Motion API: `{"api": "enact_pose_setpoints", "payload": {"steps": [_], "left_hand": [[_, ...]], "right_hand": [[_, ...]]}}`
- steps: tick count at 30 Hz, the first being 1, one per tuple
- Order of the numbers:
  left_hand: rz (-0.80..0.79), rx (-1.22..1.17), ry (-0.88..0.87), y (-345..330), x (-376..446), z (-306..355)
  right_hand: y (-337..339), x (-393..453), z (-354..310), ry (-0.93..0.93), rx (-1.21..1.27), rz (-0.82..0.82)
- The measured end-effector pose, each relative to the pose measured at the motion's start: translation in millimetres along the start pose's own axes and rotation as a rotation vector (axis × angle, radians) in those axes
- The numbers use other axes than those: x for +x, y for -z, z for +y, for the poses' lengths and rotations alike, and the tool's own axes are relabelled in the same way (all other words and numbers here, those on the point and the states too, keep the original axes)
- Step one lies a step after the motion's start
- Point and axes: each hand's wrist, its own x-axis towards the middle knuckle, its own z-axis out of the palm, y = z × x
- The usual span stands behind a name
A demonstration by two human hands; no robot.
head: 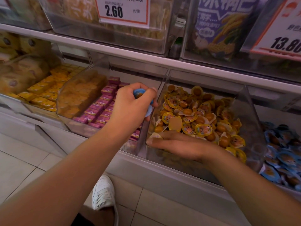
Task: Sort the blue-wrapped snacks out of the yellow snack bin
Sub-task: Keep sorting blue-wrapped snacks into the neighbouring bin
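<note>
A clear bin point(254, 111) in the middle of the shelf is heaped with yellow-wrapped snacks point(200, 115). My left hand point(132, 105) hovers at the bin's left wall and grips blue-wrapped snacks point(139, 93); blue shows above and below the curled fingers. My right hand point(177, 142) lies low in the bin's front left corner, fingers stretched out flat to the left among the yellow packs. I see no loose blue wrapper in the yellow heap from here.
To the right stands a bin of blue-wrapped snacks point(283, 154). Left of the yellow bin are pink boxes point(104, 103), then orange boxes point(45, 88). Upper shelf bins carry price tags point(122, 10). A white shoe point(102, 193) stands on the tiled floor below.
</note>
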Motion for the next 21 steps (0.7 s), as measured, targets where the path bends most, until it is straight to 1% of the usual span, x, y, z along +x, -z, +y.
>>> {"api": "enact_pose_setpoints", "payload": {"steps": [4, 7, 9, 11, 13, 15, 18, 20, 21], "left_hand": [[0.009, -0.017, 0.005, 3, 1, 2], [0.003, -0.034, 0.003, 2, 1, 3], [-0.007, -0.055, 0.003, 2, 1, 3], [-0.014, -0.056, -0.001, 1, 1, 2], [-0.014, -0.042, -0.002, 1, 2, 1], [-0.007, -0.016, -0.015, -1, 3, 1], [-0.006, 0.037, -0.098, -9, 2, 4], [-0.018, 0.054, -0.162, -17, -1, 6], [-0.021, 0.064, -0.182, -22, -4, 6]], "right_hand": [[-1, 0, 1, 0.106, -0.046, 0.043], [1, 0, 1, 0.157, -0.041, -0.013], [3, 1, 3, 0.163, -0.109, -0.041], [4, 3, 7, 0.219, -0.165, -0.018], [1, 2, 10, 0.261, -0.171, 0.077], [2, -1, 12, 0.259, -0.122, 0.188], [12, -7, 18, 0.175, -0.015, 0.356], [27, -13, 22, 0.035, 0.166, 0.582], [36, -16, 25, -0.028, 0.326, 0.716]]}}
